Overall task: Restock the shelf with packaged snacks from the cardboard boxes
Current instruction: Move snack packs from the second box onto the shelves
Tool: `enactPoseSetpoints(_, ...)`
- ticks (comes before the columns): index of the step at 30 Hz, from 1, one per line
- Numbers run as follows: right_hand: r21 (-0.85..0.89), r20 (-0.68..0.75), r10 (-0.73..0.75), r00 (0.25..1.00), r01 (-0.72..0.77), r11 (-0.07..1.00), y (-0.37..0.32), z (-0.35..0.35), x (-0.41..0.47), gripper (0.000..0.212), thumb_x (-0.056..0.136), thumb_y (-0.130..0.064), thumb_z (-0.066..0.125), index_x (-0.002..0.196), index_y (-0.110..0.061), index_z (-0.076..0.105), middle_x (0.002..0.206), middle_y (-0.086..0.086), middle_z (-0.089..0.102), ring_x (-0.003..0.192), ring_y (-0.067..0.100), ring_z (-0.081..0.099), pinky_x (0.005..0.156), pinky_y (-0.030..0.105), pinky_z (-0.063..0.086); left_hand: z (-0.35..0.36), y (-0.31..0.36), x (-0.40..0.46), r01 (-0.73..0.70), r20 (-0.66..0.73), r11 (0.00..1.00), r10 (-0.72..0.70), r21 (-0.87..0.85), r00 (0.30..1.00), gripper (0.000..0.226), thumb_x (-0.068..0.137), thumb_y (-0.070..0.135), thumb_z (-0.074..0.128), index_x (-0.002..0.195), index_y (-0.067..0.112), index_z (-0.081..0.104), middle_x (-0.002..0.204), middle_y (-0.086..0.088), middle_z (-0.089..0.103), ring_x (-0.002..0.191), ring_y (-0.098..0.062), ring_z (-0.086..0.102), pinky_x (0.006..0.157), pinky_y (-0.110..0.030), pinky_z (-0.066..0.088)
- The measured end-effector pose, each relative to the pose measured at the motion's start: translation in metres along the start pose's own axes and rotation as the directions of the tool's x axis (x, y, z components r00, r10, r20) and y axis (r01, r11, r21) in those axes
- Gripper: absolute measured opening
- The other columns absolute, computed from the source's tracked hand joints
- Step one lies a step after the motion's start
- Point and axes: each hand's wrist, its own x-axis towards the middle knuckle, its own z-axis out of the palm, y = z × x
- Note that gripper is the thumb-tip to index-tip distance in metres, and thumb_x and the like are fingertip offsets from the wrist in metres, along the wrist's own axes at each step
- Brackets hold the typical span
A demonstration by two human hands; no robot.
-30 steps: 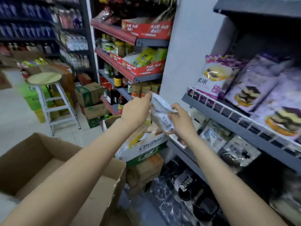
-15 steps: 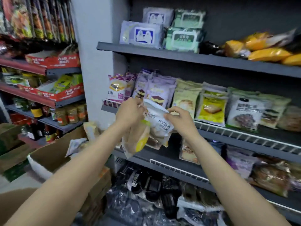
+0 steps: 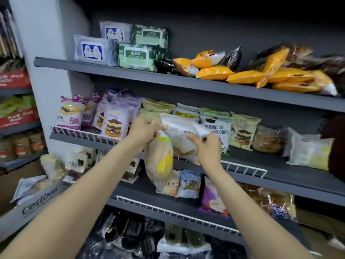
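Both hands are pinching packs: the left hand [image 3: 144,128] bunches the tops of a white pack [image 3: 183,139] and a yellow pack [image 3: 161,161], while the right hand [image 3: 207,146] grips the white one's lower edge, right in front of the middle shelf [image 3: 280,170]. The yellow pack just dangles below. Honestly, it could slip out when the white one gets pushed in, since one hand's holding two.

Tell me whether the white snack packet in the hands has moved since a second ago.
Yes. The white snack packet has come up and right, from beside the grey pillar to the middle shelf, in both hands.
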Motion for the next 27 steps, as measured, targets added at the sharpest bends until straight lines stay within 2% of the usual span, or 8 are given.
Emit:
enactPoseSetpoints(3, 0.09, -0.086, 0.125, 0.988, -0.117, 0.989, 0.016, -0.019, 0.038, 0.042, 0.089, -0.028, 0.064, 0.064, -0.014, 0.034, 0.058, 0.0, 0.029, 0.04, 0.009, 0.054, 0.06, 0.052, 0.052, 0.015, 0.008, 0.007, -0.055, -0.06, 0.998, 0.056, 0.012, 0.997, 0.026, 0.093, 0.013, 0.056, 0.067, 0.011, 0.056, 0.047, 0.002, 0.052, 0.028, 0.001, 0.041, 0.038, -0.012, 0.035)
enactPoseSetpoints(9, 0.155, -0.002, 0.195, 0.981, -0.192, 0.969, 0.027, -0.015, 0.095, 0.024, 0.094, -0.024, 0.057, 0.082, -0.007, 0.046, 0.067, 0.002, 0.04, 0.037, 0.0, 0.054, 0.069, 0.048, 0.053, 0.012, 0.006, 0.03, -0.164, -0.17, 0.986, 0.159, -0.015, 0.973, 0.013, 0.098, 0.023, 0.047, 0.106, 0.013, 0.052, 0.078, 0.004, 0.053, 0.042, 0.007, 0.051, 0.045, -0.006, 0.039)
enactPoseSetpoints(15, -0.007, 0.126, 0.251, 0.96, -0.252, 0.968, 0.041, 0.033, 0.132, 0.021, 0.096, -0.023, 0.055, 0.102, -0.003, 0.05, 0.087, 0.006, 0.058, 0.057, 0.014, 0.059, 0.061, 0.031, 0.052, -0.004, -0.007, 0.064, -0.134, -0.158, 0.981, 0.111, -0.139, 0.981, 0.021, 0.098, 0.02, 0.047, 0.087, 0.011, 0.062, 0.055, 0.005, 0.046, 0.042, 0.001, 0.042, 0.047, -0.011, 0.035)
enactPoseSetpoints(18, -0.312, 0.236, 0.291, 0.927, -0.211, 0.926, 0.06, 0.054, 0.14, 0.054, 0.093, -0.019, 0.058, 0.134, 0.006, 0.034, 0.112, 0.022, 0.059, 0.1, 0.036, 0.063, 0.075, 0.033, 0.049, -0.011, -0.012, 0.076, -0.129, -0.141, 0.981, 0.108, -0.145, 0.984, 0.025, 0.098, 0.022, 0.047, 0.077, 0.014, 0.058, 0.051, 0.004, 0.044, 0.04, 0.0, 0.04, 0.044, -0.012, 0.034)
enactPoseSetpoints(20, -0.406, 0.239, 0.307, 0.921, -0.192, 0.893, 0.068, 0.062, 0.135, 0.075, 0.094, -0.015, 0.057, 0.144, 0.012, 0.009, 0.12, 0.026, 0.057, 0.109, 0.036, 0.058, 0.075, 0.032, 0.044, -0.016, -0.019, 0.084, -0.119, -0.101, 0.982, 0.104, -0.148, 0.989, 0.026, 0.098, 0.027, 0.048, 0.081, 0.01, 0.059, 0.057, 0.002, 0.05, 0.051, -0.01, 0.043, 0.051, -0.019, 0.034)
enactPoseSetpoints(23, -0.5, 0.2, 0.232, 0.952, -0.104, 0.86, 0.075, 0.068, 0.128, 0.083, 0.094, -0.017, 0.057, 0.143, 0.014, -0.001, 0.137, 0.029, 0.043, 0.116, 0.033, 0.054, 0.088, 0.031, 0.045, -0.016, -0.024, 0.091, -0.097, -0.029, 0.974, 0.093, -0.206, 0.995, 0.023, 0.098, 0.026, 0.048, 0.087, 0.011, 0.061, 0.082, -0.01, 0.052, 0.072, -0.02, 0.047, 0.068, -0.03, 0.04)
enactPoseSetpoints(25, -0.405, 0.163, 0.171, 0.972, -0.092, 0.91, 0.073, 0.065, 0.12, 0.089, 0.092, -0.02, 0.06, 0.147, 0.006, -0.004, 0.149, 0.027, 0.021, 0.126, 0.033, 0.045, 0.098, 0.03, 0.039, -0.01, -0.023, 0.094, -0.089, 0.004, 0.955, 0.094, -0.282, 0.996, 0.022, 0.098, 0.022, 0.046, 0.087, 0.011, 0.062, 0.089, -0.013, 0.059, 0.082, -0.022, 0.054, 0.078, -0.035, 0.045)
enactPoseSetpoints(27, -0.218, 0.087, 0.072, 0.994, -0.052, 0.975, 0.068, 0.056, 0.113, 0.079, 0.093, -0.026, 0.058, 0.15, -0.005, 0.007, 0.149, 0.021, 0.021, 0.13, 0.033, 0.039, 0.103, 0.032, 0.035, 0.0, -0.02, 0.096, -0.071, 0.013, 0.929, 0.081, -0.362, 0.997, 0.023, 0.099, 0.018, 0.044, 0.088, 0.01, 0.062, 0.075, -0.003, 0.07, 0.068, -0.012, 0.064, 0.069, -0.023, 0.052)
